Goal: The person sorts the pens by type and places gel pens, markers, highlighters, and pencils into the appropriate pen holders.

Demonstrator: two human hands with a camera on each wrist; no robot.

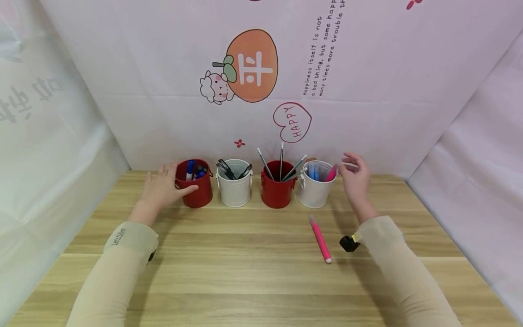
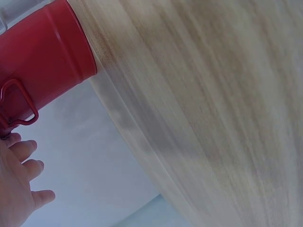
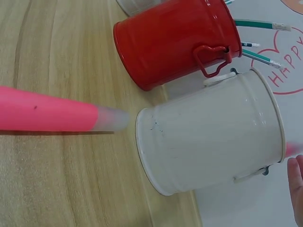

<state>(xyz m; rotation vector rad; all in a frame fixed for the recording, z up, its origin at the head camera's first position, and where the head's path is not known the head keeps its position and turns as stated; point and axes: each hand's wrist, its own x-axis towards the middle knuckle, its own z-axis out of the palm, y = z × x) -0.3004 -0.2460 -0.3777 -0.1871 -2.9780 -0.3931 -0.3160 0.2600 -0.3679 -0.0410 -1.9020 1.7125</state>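
Note:
In the head view my left hand (image 1: 163, 186) spreads its fingers around the left side of a red bucket (image 1: 198, 195) of blue-capped markers (image 1: 190, 169). The thumb lies across the bucket's front; whether it presses there I cannot tell. My right hand (image 1: 356, 177) is beside the rim of the right-hand white bucket (image 1: 315, 193), thumb and forefinger apart. A pink marker (image 1: 332, 173) leans in that bucket close to the fingertips, along with blue markers (image 1: 313, 172). In the right wrist view this pink marker (image 3: 293, 149) is blurred. Another pink marker (image 1: 320, 239) lies on the table.
Between these buckets stand a white bucket (image 1: 235, 191) with black pens (image 1: 226, 168) and a red bucket (image 1: 277, 195) with pencils (image 1: 282, 159). All stand in a row on the wooden table (image 1: 229, 263), before a printed white cloth (image 1: 163, 113).

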